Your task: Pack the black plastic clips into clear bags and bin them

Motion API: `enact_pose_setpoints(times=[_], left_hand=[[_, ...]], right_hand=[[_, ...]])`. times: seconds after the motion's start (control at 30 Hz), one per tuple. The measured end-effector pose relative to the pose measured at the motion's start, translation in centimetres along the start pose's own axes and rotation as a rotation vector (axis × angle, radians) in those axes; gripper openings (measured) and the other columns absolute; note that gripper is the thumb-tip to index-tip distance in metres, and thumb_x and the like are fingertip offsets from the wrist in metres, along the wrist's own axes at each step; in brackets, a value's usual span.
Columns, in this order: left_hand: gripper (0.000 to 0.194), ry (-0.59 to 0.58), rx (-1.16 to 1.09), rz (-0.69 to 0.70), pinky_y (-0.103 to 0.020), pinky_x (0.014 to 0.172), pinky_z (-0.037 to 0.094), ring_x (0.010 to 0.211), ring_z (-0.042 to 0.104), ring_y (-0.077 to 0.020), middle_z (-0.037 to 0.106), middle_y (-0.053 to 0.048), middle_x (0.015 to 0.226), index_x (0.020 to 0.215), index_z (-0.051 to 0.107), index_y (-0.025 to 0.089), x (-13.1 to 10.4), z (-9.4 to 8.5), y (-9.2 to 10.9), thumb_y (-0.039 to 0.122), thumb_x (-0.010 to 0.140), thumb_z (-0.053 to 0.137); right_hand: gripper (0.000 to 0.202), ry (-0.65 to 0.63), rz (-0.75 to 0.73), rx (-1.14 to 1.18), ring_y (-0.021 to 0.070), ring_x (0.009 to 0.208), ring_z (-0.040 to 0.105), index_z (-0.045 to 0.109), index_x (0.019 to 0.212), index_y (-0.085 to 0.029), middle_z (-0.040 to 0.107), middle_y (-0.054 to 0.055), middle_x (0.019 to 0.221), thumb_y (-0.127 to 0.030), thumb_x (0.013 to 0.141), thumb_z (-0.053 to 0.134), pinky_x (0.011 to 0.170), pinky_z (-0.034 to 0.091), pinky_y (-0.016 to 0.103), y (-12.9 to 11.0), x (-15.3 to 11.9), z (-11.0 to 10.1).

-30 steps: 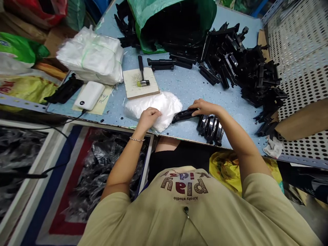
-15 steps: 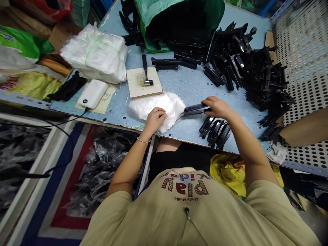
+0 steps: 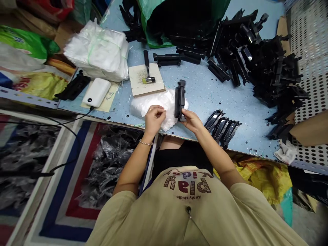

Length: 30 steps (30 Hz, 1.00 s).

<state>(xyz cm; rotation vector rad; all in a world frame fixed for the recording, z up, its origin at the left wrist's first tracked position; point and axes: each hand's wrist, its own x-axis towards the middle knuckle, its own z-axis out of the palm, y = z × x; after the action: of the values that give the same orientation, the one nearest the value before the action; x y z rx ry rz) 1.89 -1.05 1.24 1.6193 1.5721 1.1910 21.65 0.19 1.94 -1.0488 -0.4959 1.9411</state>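
My right hand (image 3: 191,120) grips the lower end of a long black plastic part (image 3: 180,99), which stands nearly upright in view over the right side of a pile of thin white plastic bags (image 3: 170,102). Thumb and fingers of my left hand (image 3: 154,119) are pinched together over the same pile, at what looks like the edge of a plastic bag; its outline merges with the pile. Right of my right hand, several black parts (image 3: 222,127) lie side by side near the table's front edge.
A hammer (image 3: 147,68) rests on a pale board (image 3: 134,87) behind the bags. Farther left are a tied bundle of white bags (image 3: 102,51) and a white power bank (image 3: 96,92) with a cable. A heap of black parts (image 3: 246,61) and a green sack (image 3: 151,24) occupy the back.
My right hand has moved left, bringing the black part from beside the bags to above them and turning it from sideways to nearly upright. My left hand stays pinched at the bags.
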Motion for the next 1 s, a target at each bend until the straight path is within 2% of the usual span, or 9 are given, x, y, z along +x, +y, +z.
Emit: enact_pose_setpoints(times=[0.07, 0.17, 0.27, 0.33, 0.47, 0.6, 0.7, 0.8, 1.0], left_hand=[[0.014, -0.012, 0.093, 0.090, -0.039, 0.088, 0.060, 0.102, 0.067, -0.0223, 0.069, -0.010, 0.118, 0.088, 0.070, 0.020, -0.3, -0.7, -0.2, 0.009, 0.088, 0.061], [0.026, -0.188, 0.255, 0.219, -0.046, 0.099, 0.059, 0.109, 0.067, -0.0255, 0.071, -0.010, 0.123, 0.091, 0.074, 0.021, -0.5, -0.9, -0.4, 0.006, 0.089, 0.053], [0.040, -0.205, 0.284, 0.238, -0.048, 0.110, 0.055, 0.120, 0.066, -0.0269, 0.072, -0.011, 0.129, 0.114, 0.077, 0.020, -0.3, -0.4, -0.5, 0.004, 0.089, 0.050], [0.047, -0.190, 0.223, 0.201, -0.044, 0.110, 0.056, 0.122, 0.067, -0.0247, 0.068, -0.011, 0.139, 0.128, 0.073, 0.020, -0.2, -0.2, -0.6, 0.005, 0.090, 0.051], [0.054, -0.271, 0.064, 0.139, -0.035, 0.089, 0.062, 0.092, 0.070, -0.0160, 0.062, -0.011, 0.149, 0.142, 0.065, 0.024, -0.3, -0.1, -1.0, 0.010, 0.090, 0.058], [0.070, -0.303, 0.068, 0.163, -0.033, 0.085, 0.063, 0.089, 0.069, -0.0145, 0.052, -0.013, 0.160, 0.157, 0.050, 0.029, -0.8, -0.6, -1.2, 0.008, 0.090, 0.055], [0.074, -0.312, 0.103, 0.238, -0.036, 0.098, 0.062, 0.123, 0.068, -0.0238, 0.045, -0.013, 0.166, 0.162, 0.042, 0.029, -1.2, -1.0, -0.6, 0.009, 0.092, 0.055], [0.075, -0.344, 0.148, 0.331, -0.039, 0.108, 0.060, 0.149, 0.052, -0.0306, 0.039, -0.014, 0.171, 0.165, 0.035, 0.028, -1.7, -0.8, 0.4, 0.011, 0.094, 0.054], [0.092, -0.557, 0.112, 0.650, -0.051, 0.122, 0.052, 0.156, 0.045, -0.0304, 0.037, -0.013, 0.173, 0.171, 0.012, 0.033, -4.3, 0.9, 2.0, -0.002, 0.091, 0.039]], right_hand=[[0.039, 0.026, -0.004, -0.008, 0.0125, 0.069, 0.065, 0.072, 0.077, -0.019, 0.072, -0.002, 0.071, -0.042, 0.059, 0.098, 0.069, 0.057, 0.026, -0.5, -0.1, -0.8], [0.037, 0.023, -0.038, -0.091, 0.0136, 0.074, 0.067, 0.072, 0.081, -0.020, 0.073, -0.001, 0.075, -0.044, 0.064, 0.095, 0.070, 0.056, 0.026, -1.3, -1.6, -2.1], [0.040, -0.047, -0.065, -0.152, 0.0165, 0.077, 0.069, 0.073, 0.085, -0.019, 0.075, 0.002, 0.080, -0.052, 0.069, 0.089, 0.066, 0.054, 0.025, -1.7, -4.5, -3.0], [0.046, -0.177, 0.057, -0.135, 0.0175, 0.073, 0.069, 0.072, 0.085, -0.018, 0.076, 0.005, 0.080, -0.059, 0.070, 0.085, 0.058, 0.053, 0.024, -1.4, -6.7, -3.5], [0.048, -0.405, 0.443, 0.039, 0.0157, 0.068, 0.066, 0.071, 0.091, -0.014, 0.076, 0.009, 0.081, -0.060, 0.079, 0.078, 0.049, 0.049, 0.020, 0.4, -8.9, -4.3], [0.050, -0.357, 0.536, 0.316, 0.0108, 0.058, 0.054, 0.069, 0.102, -0.009, 0.072, 0.009, 0.077, -0.057, 0.092, 0.064, 0.041, 0.042, 0.015, 2.1, -7.4, -4.6], [0.051, -0.350, 0.553, 0.379, 0.0097, 0.054, 0.048, 0.068, 0.102, -0.009, 0.070, 0.008, 0.074, -0.058, 0.095, 0.059, 0.036, 0.039, 0.014, 2.4, -6.2, -4.2], [0.048, -0.285, 0.485, 0.375, 0.0100, 0.054, 0.049, 0.068, 0.101, -0.012, 0.071, 0.008, 0.077, -0.059, 0.096, 0.058, 0.034, 0.038, 0.014, 2.1, -5.7, -3.5], [0.037, -0.136, 0.275, 0.171, 0.0081, 0.049, 0.047, 0.066, 0.089, -0.019, 0.069, 0.001, 0.073, -0.055, 0.085, 0.074, 0.033, 0.028, 0.015, 1.5, -5.1, -3.0]])
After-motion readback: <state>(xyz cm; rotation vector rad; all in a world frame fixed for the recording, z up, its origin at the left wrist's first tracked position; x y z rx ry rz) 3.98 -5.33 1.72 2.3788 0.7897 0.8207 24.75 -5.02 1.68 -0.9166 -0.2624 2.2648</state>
